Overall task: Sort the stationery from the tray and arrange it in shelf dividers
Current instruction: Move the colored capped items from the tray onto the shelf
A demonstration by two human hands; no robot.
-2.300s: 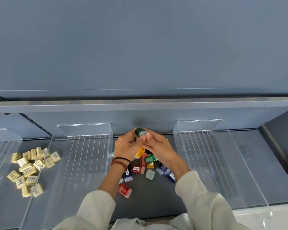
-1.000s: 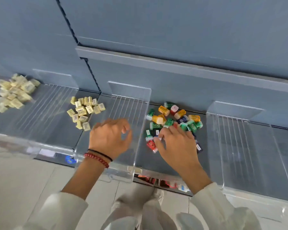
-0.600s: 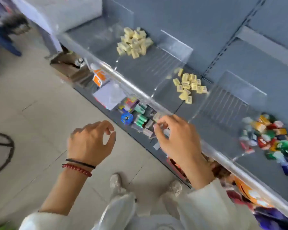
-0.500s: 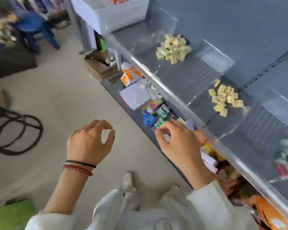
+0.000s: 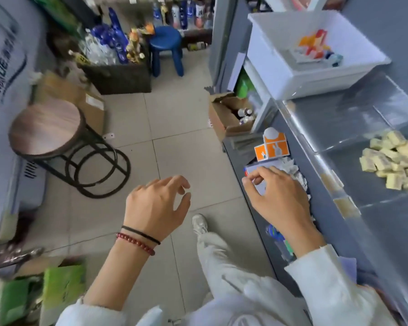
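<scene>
A white tray [image 5: 280,74] stands on the grey shelf [image 5: 386,227] at the top right, with a few orange, red and blue stationery pieces [image 5: 315,49] inside. Right of my hands, a heap of pale yellow erasers [image 5: 392,162] lies on the shelf, with a clear divider [image 5: 344,140] on its left. My left hand [image 5: 158,205] hangs over the floor with loosely curled fingers and holds nothing. My right hand [image 5: 278,198] hovers at the shelf's front edge above the lower shelf, fingers loosely curled, with nothing visible in it.
A round wooden stool [image 5: 45,128] stands on the tiled floor at the left, a blue stool [image 5: 166,43] farther back. An open cardboard box [image 5: 229,116] and orange-and-white boxes [image 5: 272,147] sit by the lower shelf. Green packs [image 5: 61,285] lie at the bottom left.
My view has swung left from the compartment of coloured pieces to the aisle and the tray. Both hands came away from that pile and now hang in the air.
</scene>
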